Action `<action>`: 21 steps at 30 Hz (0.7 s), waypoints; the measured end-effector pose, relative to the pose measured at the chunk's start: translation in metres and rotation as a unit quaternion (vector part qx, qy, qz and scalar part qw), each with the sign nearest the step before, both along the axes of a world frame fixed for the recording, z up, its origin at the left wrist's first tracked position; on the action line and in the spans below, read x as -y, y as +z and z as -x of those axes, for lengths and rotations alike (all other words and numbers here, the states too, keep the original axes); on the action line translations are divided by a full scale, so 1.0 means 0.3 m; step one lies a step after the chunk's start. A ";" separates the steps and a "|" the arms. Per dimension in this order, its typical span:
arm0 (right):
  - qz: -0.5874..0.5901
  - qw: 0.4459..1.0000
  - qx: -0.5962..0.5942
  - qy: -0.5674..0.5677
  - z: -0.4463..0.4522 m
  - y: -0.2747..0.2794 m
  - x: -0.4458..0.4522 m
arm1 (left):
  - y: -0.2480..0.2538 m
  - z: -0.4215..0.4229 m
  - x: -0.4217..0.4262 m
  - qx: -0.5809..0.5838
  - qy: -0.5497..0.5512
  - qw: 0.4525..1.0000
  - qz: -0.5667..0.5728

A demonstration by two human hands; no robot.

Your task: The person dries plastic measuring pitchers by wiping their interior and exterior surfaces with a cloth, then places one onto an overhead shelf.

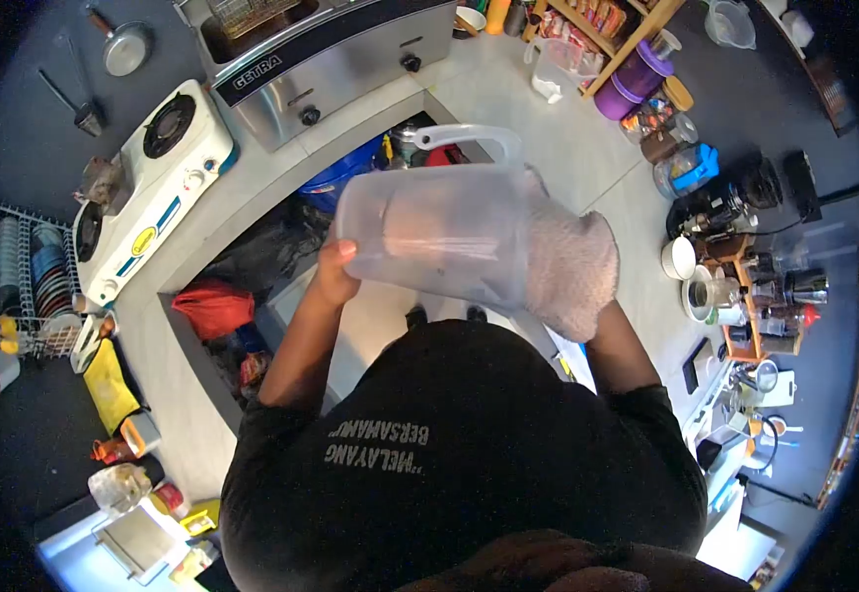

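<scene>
A translucent plastic pitcher (444, 242) lies on its side in mid-air in front of my chest, its handle (469, 133) uppermost. My left hand (336, 268) grips it at the left end, thumb on the near wall. At the right end, a fluffy pinkish-grey cloth (572, 261) covers my right hand and bunches at the pitcher's mouth. Through the cloudy wall a pinkish shape shows inside, apparently the right hand with part of the cloth. The right fingers themselves are hidden; only the forearm (622, 345) emerges below the cloth.
A curved counter carries a white gas stove (148, 187) on the left and a steel fryer (331, 69) ahead. Purple containers (634, 79), jars and a white bowl (678, 259) line the right side. Below the counter are a red bag (214, 306) and a blue tub (340, 178).
</scene>
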State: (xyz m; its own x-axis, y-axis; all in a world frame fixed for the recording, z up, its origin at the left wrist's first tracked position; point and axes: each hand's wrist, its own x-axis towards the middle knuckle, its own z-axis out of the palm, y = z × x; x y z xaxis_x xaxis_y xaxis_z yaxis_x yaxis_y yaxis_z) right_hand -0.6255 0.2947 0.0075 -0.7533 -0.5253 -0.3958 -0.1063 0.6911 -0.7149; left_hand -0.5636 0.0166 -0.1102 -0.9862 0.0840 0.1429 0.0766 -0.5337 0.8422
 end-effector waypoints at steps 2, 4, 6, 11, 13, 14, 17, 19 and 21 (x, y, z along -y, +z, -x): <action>0.161 0.980 0.117 -0.023 0.022 -0.103 -0.022 | -0.006 -0.001 -0.032 -0.016 0.012 0.997 0.069; 0.331 0.909 0.249 -0.044 0.037 -0.238 -0.015 | -0.006 0.000 -0.097 -0.007 -0.001 0.991 0.130; 0.424 0.837 0.341 -0.054 0.060 -0.345 0.028 | -0.010 0.006 -0.138 0.049 -0.032 0.994 0.091; 0.446 0.818 0.363 -0.034 0.159 -0.375 -0.022 | 0.079 0.039 -0.099 -0.033 0.056 0.992 0.112; 0.413 0.852 0.322 -0.010 0.203 -0.308 -0.091 | 0.114 0.025 -0.091 0.012 0.071 0.996 0.054; 0.392 0.872 0.293 0.008 0.231 -0.270 -0.123 | 0.124 0.023 -0.090 0.032 0.079 0.996 0.024; 0.326 0.926 0.171 0.086 0.283 -0.184 -0.175 | 0.058 0.034 -0.144 0.071 0.070 0.995 0.017; 0.308 0.935 0.076 0.157 0.284 -0.165 -0.162 | 0.093 0.068 -0.263 0.053 0.076 0.992 0.082; 0.316 0.921 -0.019 0.228 0.273 -0.160 -0.146 | 0.112 0.131 -0.383 0.016 0.053 0.994 0.097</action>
